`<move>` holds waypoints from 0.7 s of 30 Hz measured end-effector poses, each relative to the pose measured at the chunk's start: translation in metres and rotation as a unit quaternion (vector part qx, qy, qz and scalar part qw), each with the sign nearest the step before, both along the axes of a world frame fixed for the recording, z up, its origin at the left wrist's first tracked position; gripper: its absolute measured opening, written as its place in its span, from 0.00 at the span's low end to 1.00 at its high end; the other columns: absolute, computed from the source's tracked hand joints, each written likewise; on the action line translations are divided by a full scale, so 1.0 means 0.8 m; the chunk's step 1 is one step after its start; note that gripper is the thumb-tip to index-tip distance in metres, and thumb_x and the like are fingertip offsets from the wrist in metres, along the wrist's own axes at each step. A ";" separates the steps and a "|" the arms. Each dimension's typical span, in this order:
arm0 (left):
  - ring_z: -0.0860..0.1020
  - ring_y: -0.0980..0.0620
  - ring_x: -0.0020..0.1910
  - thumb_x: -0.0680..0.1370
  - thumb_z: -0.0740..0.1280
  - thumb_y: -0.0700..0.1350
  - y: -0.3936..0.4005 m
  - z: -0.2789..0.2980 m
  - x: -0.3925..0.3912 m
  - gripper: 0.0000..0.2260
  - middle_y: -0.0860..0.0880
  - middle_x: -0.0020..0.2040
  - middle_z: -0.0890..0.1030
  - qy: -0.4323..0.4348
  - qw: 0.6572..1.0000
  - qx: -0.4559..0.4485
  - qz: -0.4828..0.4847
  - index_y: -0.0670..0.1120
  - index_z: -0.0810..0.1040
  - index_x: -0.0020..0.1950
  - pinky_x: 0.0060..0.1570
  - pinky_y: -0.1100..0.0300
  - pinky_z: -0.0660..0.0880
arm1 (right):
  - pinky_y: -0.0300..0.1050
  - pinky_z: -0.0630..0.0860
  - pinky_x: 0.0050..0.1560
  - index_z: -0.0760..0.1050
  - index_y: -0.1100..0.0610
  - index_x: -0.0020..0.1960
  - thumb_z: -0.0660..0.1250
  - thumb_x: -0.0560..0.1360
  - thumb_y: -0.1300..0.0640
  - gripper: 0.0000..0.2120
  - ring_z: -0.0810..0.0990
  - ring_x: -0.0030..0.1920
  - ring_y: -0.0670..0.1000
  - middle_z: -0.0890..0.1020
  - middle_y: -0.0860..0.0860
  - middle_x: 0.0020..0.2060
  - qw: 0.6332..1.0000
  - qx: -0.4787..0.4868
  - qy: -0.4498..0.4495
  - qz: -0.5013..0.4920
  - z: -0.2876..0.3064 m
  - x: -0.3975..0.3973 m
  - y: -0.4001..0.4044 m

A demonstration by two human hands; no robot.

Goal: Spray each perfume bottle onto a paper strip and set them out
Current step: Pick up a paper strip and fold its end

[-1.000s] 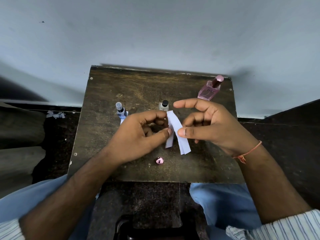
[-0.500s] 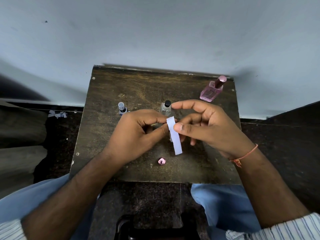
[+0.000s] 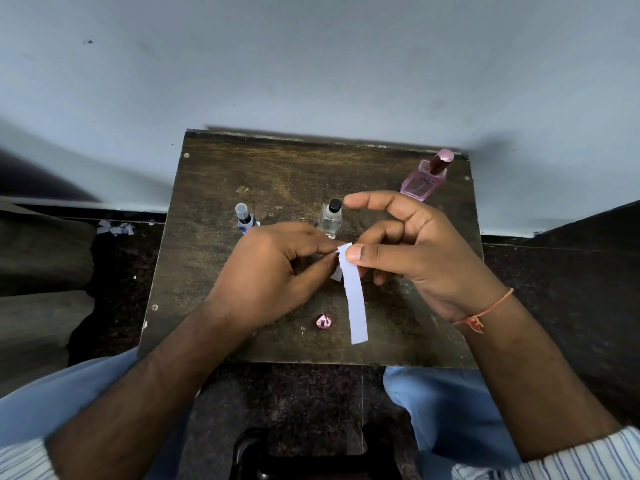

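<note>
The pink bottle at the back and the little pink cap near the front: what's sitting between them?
In the head view, the right hand lies between the pink bottle and the pink cap, pinching a paper strip that hangs down beside the cap.

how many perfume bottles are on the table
3: a small blue bottle at centre left, a clear bottle behind the hands, a pink bottle at the far right corner. None seem hidden.

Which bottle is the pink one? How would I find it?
Look at the dark wooden table against the wall. At its far right corner stands the pink bottle. Unlike the two smaller bottles nearer the middle, it holds pink liquid and has a shiny pink top.
</note>
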State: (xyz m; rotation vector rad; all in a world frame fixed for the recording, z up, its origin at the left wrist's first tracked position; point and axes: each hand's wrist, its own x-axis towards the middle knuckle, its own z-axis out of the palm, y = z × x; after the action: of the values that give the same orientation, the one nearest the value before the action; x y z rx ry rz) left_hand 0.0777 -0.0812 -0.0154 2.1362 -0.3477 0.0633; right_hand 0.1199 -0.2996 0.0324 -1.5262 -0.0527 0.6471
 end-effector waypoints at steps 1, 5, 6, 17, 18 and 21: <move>0.86 0.60 0.50 0.81 0.76 0.41 0.000 0.000 0.000 0.09 0.55 0.52 0.89 0.000 1.000 -0.001 0.000 0.49 0.90 0.59 0.48 0.53 0.84 | 0.43 0.77 0.34 0.81 0.52 0.68 0.79 0.71 0.65 0.27 0.86 0.38 0.50 0.87 0.51 0.35 1.000 0.007 0.008 -0.003 0.000 0.000 0.000; 0.87 0.58 0.50 0.81 0.75 0.42 -0.001 0.000 0.001 0.08 0.54 0.52 0.89 0.002 1.000 -0.008 -0.010 0.48 0.90 0.59 0.47 0.51 0.84 | 0.42 0.80 0.35 0.81 0.52 0.68 0.78 0.68 0.62 0.28 0.86 0.37 0.49 0.86 0.51 0.35 0.999 0.038 0.036 -0.007 0.002 -0.001 0.000; 0.87 0.57 0.49 0.81 0.75 0.42 -0.001 0.000 0.001 0.08 0.54 0.51 0.89 0.002 1.000 -0.011 -0.011 0.48 0.90 0.59 0.47 0.50 0.84 | 0.42 0.81 0.36 0.81 0.53 0.67 0.78 0.67 0.62 0.28 0.86 0.37 0.49 0.86 0.51 0.35 0.998 0.046 0.044 -0.009 0.002 -0.001 0.000; 0.87 0.56 0.48 0.81 0.75 0.42 -0.002 0.004 -0.002 0.07 0.52 0.50 0.89 -0.029 0.999 -0.019 -0.010 0.45 0.90 0.56 0.45 0.52 0.83 | 0.42 0.83 0.37 0.80 0.57 0.66 0.76 0.67 0.68 0.28 0.86 0.33 0.50 0.85 0.52 0.34 0.988 0.112 0.098 -0.043 0.000 -0.003 0.008; 0.87 0.56 0.48 0.81 0.75 0.42 -0.002 0.005 -0.003 0.06 0.52 0.50 0.89 -0.035 0.999 -0.015 -0.012 0.45 0.90 0.56 0.45 0.53 0.83 | 0.43 0.84 0.37 0.79 0.57 0.66 0.75 0.67 0.68 0.28 0.86 0.33 0.50 0.85 0.52 0.33 0.988 0.113 0.096 -0.043 0.002 -0.003 0.007; 0.87 0.55 0.47 0.81 0.75 0.41 -0.003 0.011 -0.006 0.06 0.51 0.49 0.89 -0.059 0.998 -0.008 -0.020 0.46 0.90 0.56 0.44 0.54 0.83 | 0.42 0.83 0.37 0.79 0.57 0.65 0.75 0.67 0.69 0.27 0.85 0.32 0.50 0.84 0.52 0.32 0.989 0.116 0.088 -0.041 0.007 -0.005 0.007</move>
State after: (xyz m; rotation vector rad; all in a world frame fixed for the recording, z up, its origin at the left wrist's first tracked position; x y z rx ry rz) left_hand 0.0730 -0.0833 -0.0069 2.1131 -0.4581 0.1700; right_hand 0.1160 -0.2943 0.0383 -1.2368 0.0663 0.6824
